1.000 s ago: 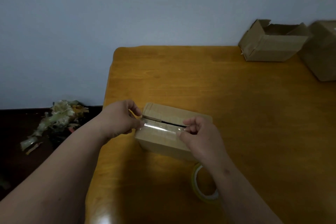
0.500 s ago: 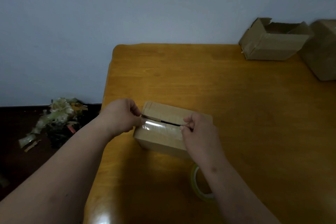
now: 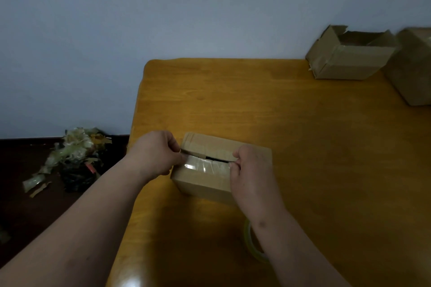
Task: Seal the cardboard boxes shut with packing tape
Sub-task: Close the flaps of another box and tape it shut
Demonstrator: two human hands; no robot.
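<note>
A small cardboard box is seen near the front left of the tabletop, and a strip of clear tape is stretched across its top, just on the near side of the dark seam between the flaps. The left end of the strip is pinched by the left hand, fingers curled at the box's left edge; the right end is pinched by the right hand, fingers curled at the right edge. The seam looks not yet fully covered, so the step in hand is judged to be the laying-down of the strip.

For a clean seal, the tape should be kept taut and level, centred over the gap, and lowered so that both flaps are caught evenly. The flaps are best pressed together first; then the strip should be smoothed from the middle outward, and the ends folded down the sides. Slack should be avoided, since wrinkles would probably be trapped.

The tape roll is partly hidden behind the right forearm. An open box and another box are waiting at the far right corner.
</note>
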